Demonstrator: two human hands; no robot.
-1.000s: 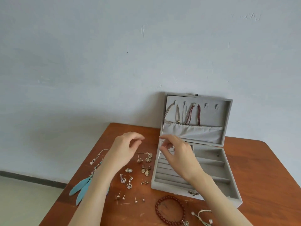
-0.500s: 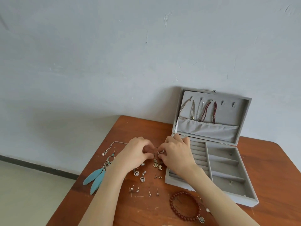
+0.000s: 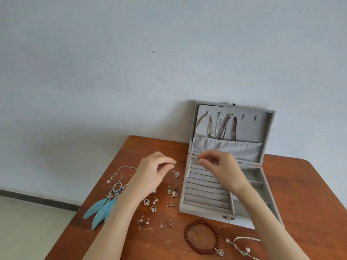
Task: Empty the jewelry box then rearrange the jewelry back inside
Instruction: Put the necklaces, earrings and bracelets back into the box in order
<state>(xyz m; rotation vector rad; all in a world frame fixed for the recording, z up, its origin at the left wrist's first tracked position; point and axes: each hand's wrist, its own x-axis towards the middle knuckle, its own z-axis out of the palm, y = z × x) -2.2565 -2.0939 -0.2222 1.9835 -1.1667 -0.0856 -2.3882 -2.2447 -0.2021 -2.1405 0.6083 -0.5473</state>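
The grey jewelry box (image 3: 204, 210) stands open on the wooden table (image 3: 309, 184), its lid (image 3: 266, 128) upright with several necklaces (image 3: 223, 127) hanging inside. My left hand (image 3: 154, 171) pinches a thin hook earring with a pale round drop (image 3: 176, 173) just left of the box. My right hand (image 3: 219, 166) pinches a small silvery earring (image 3: 199, 160) over the back ring rolls of the box. Loose on the table lie teardrop earrings (image 3: 172, 191), heart earrings (image 3: 150, 204) and small studs (image 3: 155, 221).
Blue feather earrings (image 3: 102, 206) and a thin silver chain (image 3: 120, 170) lie at the table's left edge. A dark red bead bracelet (image 3: 201, 238) and a pale cord bracelet (image 3: 244, 244) lie in front of the box. A wall stands close behind.
Both hands met over the loose earrings beside the box, then drew apart. The left now lifts a drop earring; the right has moved over the box's ring rolls with another small piece.
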